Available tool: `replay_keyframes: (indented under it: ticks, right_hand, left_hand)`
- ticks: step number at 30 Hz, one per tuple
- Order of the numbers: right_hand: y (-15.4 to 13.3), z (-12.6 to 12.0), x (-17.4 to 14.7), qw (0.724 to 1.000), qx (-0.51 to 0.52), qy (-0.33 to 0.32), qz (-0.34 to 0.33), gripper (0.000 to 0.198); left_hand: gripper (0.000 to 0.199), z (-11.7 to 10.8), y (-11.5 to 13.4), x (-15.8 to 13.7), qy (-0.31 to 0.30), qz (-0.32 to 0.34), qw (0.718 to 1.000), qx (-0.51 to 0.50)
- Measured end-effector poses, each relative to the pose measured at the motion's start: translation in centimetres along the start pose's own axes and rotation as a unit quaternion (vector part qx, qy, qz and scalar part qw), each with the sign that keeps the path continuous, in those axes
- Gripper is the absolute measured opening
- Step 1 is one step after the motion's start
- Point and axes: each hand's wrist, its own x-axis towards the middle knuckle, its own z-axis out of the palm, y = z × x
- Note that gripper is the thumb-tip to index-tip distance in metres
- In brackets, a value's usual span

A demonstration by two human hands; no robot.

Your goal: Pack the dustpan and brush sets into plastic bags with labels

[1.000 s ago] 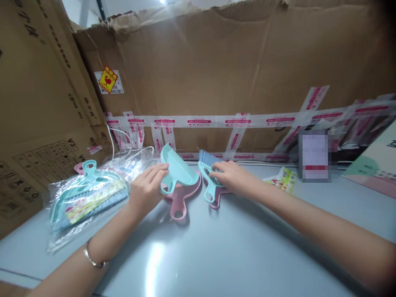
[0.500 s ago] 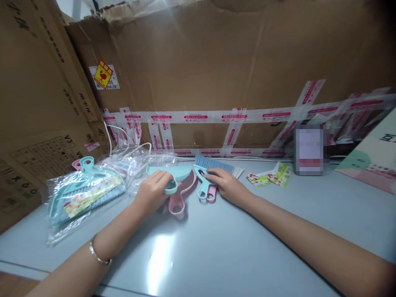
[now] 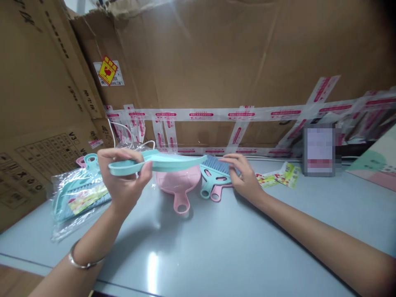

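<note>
My left hand (image 3: pixel 122 177) is closed around the handle of a mint-green dustpan (image 3: pixel 176 164), which is lifted off the table and seen nearly edge-on. Below and behind it, a pink dustpan (image 3: pixel 180 185) lies on the table with its ringed handle toward me. To the right of that lie a mint-green hand brush (image 3: pixel 209 180) with blue bristles and, partly under it, a pink hand brush (image 3: pixel 217 193). My right hand (image 3: pixel 246 177) hovers at the brushes' right side, fingers apart and holding nothing; whether it touches them I cannot tell.
A bagged mint dustpan and brush set (image 3: pixel 83 194) lies at the left, near white cables (image 3: pixel 131 138). Colourful cards (image 3: pixel 286 175) and a pixelated upright device (image 3: pixel 319 150) are at the right. A large taped cardboard box (image 3: pixel 198 62) walls off the back.
My left hand has raised the mint dustpan off the pink one and swung it left toward me. My right hand has come off the brush handles and its fingers have lifted.
</note>
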Motion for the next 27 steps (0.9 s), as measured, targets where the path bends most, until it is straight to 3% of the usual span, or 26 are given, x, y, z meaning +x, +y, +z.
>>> replay_keyframes:
  ticks: [3, 6, 8, 11, 14, 17, 20, 24, 26, 27]
  right_hand:
    - [-1.1, -1.1, 1.1, 0.996, 0.044, 0.073, 0.038, 0.029]
    - [-2.5, -2.2, 2.0, 0.988, 0.084, 0.115, 0.063, 0.024]
    - [-3.5, -2.8, 2.4, 0.983, 0.108, 0.129, 0.079, 0.022]
    - [-5.0, -3.5, 2.5, 0.975, 0.142, 0.123, 0.116, 0.017]
    - [-6.4, -3.9, 2.2, 0.954, 0.214, 0.071, 0.196, 0.015]
    - [-7.3, -4.1, 1.4, 0.909, 0.307, 0.001, 0.282, 0.023]
    - [-7.7, -4.1, -0.1, 0.839, 0.389, -0.097, 0.368, 0.039]
    - [-8.5, -4.1, -1.6, 0.747, 0.451, -0.219, 0.437, 0.054]
    - [-8.8, -4.1, -1.8, 0.732, 0.450, -0.240, 0.452, 0.050]
    - [-8.8, -4.1, -1.8, 0.737, 0.439, -0.230, 0.459, 0.048]
  left_hand:
    - [0.021, 0.0, 0.6, 1.1, 0.066, -0.095, 0.991, -0.064]
    - [0.018, 0.4, 1.0, 2.9, 0.105, -0.203, 0.965, -0.130]
    - [0.022, 1.1, 1.2, 4.4, 0.085, -0.261, 0.938, -0.209]
    - [0.018, 2.7, 1.5, 6.4, -0.001, -0.323, 0.883, -0.341]
    - [0.009, 4.8, 2.1, 7.1, -0.079, -0.367, 0.854, -0.361]
    - [0.008, 6.5, 2.6, 6.1, -0.148, -0.378, 0.856, -0.320]
    - [0.006, 7.5, 2.8, 4.2, -0.207, -0.363, 0.859, -0.296]
    - [0.010, 8.1, 2.5, 2.2, -0.255, -0.401, 0.829, -0.295]
    - [0.011, 8.2, 2.2, 1.7, -0.251, -0.424, 0.818, -0.297]
    - [0.013, 8.2, 1.9, 1.5, -0.248, -0.433, 0.815, -0.294]
